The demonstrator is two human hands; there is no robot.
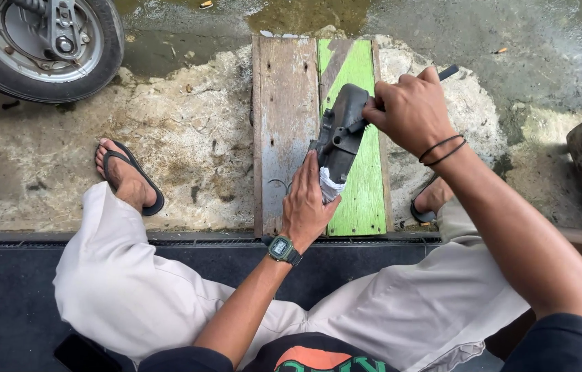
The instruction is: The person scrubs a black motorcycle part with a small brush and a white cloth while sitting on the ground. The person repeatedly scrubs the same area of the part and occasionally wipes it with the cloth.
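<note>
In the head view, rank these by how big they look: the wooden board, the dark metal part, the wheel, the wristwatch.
1. Wooden board, clearly largest.
2. Wheel, though cut off by the frame edge, so its full size is hidden.
3. Dark metal part; it sits nearer the camera than the board, so it looks bigger than it may be.
4. Wristwatch, smallest.

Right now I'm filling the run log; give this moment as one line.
left hand: steadies dark plastic part | right hand: works thin black tool on it | under: wood board | near: wheel
</note>
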